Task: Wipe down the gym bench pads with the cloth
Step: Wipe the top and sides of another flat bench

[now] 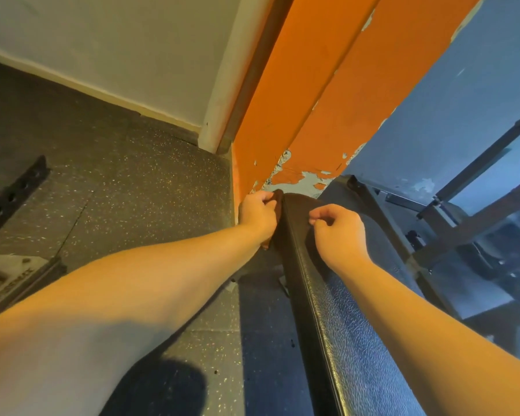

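Note:
A black textured bench pad [339, 313] runs from the bottom right up to the wall. My left hand [257, 213] grips a dark brown cloth [279, 205] against the pad's left side near its far end. Only a strip of the cloth shows past my fingers. My right hand [338, 231] hovers over or rests on the top of the pad near the far end. Its fingers are curled, thumb against forefinger, and nothing shows in them.
An orange pillar with peeling paint [300, 115] stands right behind the pad's end. Speckled rubber floor [117, 175] spreads to the left, with a black perforated metal bar [15, 187] and a weight plate [3, 283]. Dark machine frames [463, 223] crowd the right.

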Available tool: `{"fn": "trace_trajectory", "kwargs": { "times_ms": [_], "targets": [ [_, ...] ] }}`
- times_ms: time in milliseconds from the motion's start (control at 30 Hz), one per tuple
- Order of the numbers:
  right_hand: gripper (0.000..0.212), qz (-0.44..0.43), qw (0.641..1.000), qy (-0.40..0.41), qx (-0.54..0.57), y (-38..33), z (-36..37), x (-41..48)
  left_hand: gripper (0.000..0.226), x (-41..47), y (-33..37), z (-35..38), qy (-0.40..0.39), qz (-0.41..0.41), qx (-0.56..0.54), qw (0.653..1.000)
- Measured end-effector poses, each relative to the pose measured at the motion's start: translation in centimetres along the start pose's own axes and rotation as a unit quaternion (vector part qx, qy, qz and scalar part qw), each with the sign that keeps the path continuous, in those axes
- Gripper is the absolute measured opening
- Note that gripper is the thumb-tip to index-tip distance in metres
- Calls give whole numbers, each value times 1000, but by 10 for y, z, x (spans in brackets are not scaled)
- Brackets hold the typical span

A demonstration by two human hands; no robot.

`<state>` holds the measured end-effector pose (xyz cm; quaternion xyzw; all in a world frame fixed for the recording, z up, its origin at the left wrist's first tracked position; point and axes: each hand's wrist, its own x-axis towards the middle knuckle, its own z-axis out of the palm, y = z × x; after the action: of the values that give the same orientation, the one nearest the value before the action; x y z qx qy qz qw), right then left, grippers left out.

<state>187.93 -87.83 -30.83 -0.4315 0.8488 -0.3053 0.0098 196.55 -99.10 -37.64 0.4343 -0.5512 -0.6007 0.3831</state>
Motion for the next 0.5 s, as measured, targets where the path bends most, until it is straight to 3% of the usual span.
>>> {"fn": "trace_trajectory", "kwargs": {
  "times_ms": [267,500],
  "targets": [
    [24,-13,1000,-7,9,-2,3,1,29,-61,-26,-11,-43,51,-5,998],
    [25,-24,1000,-15,0,0,-2,-2,20,-24,-21,-9,-44,76,34,996]
  ]
}}
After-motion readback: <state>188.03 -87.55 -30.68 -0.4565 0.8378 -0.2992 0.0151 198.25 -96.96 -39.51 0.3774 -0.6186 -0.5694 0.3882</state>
